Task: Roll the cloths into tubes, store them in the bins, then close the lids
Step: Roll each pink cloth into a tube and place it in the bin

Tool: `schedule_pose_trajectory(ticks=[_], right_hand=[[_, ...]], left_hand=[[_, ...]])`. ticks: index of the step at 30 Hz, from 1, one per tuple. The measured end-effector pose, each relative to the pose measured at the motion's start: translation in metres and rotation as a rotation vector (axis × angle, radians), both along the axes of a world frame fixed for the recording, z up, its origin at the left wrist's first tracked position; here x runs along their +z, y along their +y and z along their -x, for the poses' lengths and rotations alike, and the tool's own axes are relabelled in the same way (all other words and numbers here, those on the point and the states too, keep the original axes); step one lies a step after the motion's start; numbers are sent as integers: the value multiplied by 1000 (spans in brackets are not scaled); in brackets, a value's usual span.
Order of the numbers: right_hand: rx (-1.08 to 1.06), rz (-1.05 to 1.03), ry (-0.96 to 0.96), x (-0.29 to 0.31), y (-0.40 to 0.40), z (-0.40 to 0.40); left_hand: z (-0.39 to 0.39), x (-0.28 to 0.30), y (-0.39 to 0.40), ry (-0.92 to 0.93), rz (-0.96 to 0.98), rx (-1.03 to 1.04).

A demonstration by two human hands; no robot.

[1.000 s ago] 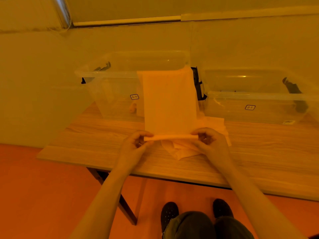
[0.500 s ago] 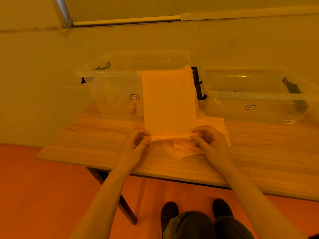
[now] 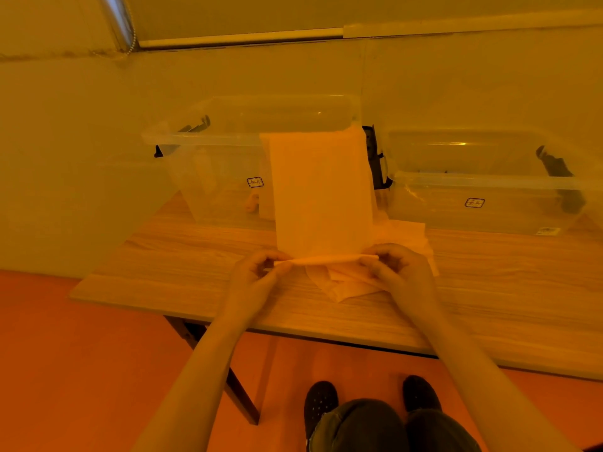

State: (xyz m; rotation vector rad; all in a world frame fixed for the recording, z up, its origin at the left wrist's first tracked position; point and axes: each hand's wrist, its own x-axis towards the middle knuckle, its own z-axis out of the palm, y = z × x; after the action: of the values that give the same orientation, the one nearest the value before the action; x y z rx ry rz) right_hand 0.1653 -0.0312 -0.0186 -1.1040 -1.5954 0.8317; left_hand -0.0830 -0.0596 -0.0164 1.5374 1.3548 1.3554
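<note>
basically the cloth [image 3: 321, 194] looks thin, light and floppy, its far end draped on the clear bin [image 3: 228, 141]. left hand [image 3: 257, 272] and right hand [image 3: 396, 272] each pinch an end of the started roll; likely best held at those ends.

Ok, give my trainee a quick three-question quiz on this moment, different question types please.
1. True or false: both hands pinch the rolled edge of the cloth.
2. Multiple choice: the far end of that cloth is A) flat on the table, B) draped over the left bin's rim, C) inside the right bin.
3. Fill in: a second cloth lies crumpled on the ____, under the hands.

Key:
1. True: left hand and right hand each pinch one end of the roll.
2. B: over the left bin, not the right bin.
3. Table; the second cloth.
</note>
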Motion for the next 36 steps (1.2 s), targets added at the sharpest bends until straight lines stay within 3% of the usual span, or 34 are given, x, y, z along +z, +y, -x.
schedule_pose_trajectory(ticks=[10,15,19,31,36], right_hand=[[16,-1,66,3,-3,1],[-11,-19,6,4,-4,0],[25,43,110,2,-3,1],[-10,-52,67,4,-6,1],[-34,-52,-2,4,-5,1]], left_hand=[[2,0,-1,29,-30,-32],[1,3,-4,-63,33,-34],[1,4,-3,-80,38,-19],[1,4,-4,-72,5,-12],[0,5,-6,-179,63,-11]])
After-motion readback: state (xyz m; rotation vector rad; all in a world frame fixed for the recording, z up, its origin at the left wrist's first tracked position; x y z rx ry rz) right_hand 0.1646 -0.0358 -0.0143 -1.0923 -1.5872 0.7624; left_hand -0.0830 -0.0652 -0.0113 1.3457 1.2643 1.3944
